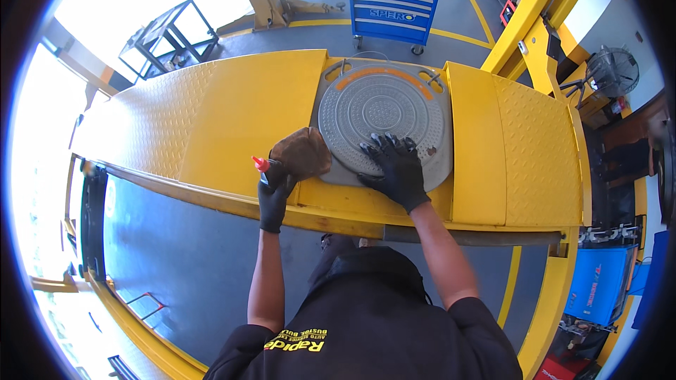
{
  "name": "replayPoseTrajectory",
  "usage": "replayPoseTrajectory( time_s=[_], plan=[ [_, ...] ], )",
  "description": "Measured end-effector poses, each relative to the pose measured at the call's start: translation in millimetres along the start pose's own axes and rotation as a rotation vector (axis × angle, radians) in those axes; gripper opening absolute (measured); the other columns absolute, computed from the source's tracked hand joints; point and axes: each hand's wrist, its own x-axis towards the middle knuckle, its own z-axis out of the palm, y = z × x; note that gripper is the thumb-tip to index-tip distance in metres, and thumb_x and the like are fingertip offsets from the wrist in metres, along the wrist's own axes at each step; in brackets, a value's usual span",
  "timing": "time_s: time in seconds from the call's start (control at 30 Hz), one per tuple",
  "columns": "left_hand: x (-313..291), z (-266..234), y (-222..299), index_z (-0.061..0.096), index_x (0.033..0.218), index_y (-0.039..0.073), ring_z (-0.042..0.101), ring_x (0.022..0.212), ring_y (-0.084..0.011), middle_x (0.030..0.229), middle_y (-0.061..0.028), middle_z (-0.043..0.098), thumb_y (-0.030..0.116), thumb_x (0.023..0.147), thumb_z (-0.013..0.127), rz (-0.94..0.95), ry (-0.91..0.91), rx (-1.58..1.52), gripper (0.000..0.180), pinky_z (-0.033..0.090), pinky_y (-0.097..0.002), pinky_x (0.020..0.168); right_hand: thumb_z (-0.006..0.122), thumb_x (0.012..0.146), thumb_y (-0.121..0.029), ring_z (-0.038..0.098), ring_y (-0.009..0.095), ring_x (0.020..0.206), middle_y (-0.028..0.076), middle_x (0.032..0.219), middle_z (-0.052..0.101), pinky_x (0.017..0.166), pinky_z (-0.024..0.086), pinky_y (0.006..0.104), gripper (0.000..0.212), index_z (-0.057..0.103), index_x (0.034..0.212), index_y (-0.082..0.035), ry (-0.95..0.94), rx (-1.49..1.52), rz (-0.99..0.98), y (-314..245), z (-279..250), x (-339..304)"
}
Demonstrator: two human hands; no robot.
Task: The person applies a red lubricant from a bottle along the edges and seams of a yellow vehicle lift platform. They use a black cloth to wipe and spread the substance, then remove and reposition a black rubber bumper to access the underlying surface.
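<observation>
My left hand (273, 200), in a black glove, is closed around a small bottle (261, 164) with a red pointed nozzle; most of its body is hidden by the fingers. A crumpled brown rag (303, 153) is bunched at the same hand, beside the turn plate's left edge. The round grey turn plate (377, 102) has a ringed, studded surface and an orange strip along its far rim. My right hand (398, 172), also gloved in black, rests with spread fingers on the near part of the disc and holds nothing.
Yellow lift runway (246, 112) sections flank the plate, with tread-patterned ends. Beyond stands a blue tool cabinet (394, 3) on castors. A black metal cart (169, 35) is at far left, and a yellow lift post (528, 14) and a fan (612, 72) are at right.
</observation>
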Motion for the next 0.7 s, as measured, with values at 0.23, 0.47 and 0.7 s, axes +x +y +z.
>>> replayPoseTrajectory(
  time_s=[0.23,0.47,0.7],
  plan=[
    [2,5,1,0.067,0.115,0.003,0.061,0.093,-0.0056,0.102,0.003,0.065,0.006,0.095,0.07,-0.018,0.036,-0.092,0.021,0.051,-0.024,0.079,0.076,0.083,-0.057,0.053,0.035,0.14,0.01,0.148,0.061,0.121,0.03,0.0576,0.063,0.07,0.136,-0.023,0.001,-0.021,-0.045,-1,-2,-3],
    [3,-7,-10,0.066,0.119,0.004,0.062,0.099,-0.0077,0.108,0.0021,0.066,0.008,0.094,0.072,-0.057,-0.014,-0.054,0.026,0.052,-0.0263,0.086,0.072,0.087,-0.056,0.053,0.035,0.14,0.01,0.148,0.061,0.121,0.031,0.0572,0.059,0.07,0.136,-0.023,0.0,-0.06,0.003,-11,-2,-1],
    [0,-5,-5,0.069,0.113,0.003,0.056,0.084,-0.0039,0.098,0.0044,0.066,0.008,0.097,0.069,-0.031,0.019,-0.049,0.017,0.048,-0.0234,0.073,0.066,0.094,-0.05,0.053,0.037,0.139,0.011,0.149,0.06,0.121,0.03,0.0584,0.051,0.07,0.137,-0.023,-0.056,-0.029,0.011,20,-15,12]
  ],
)
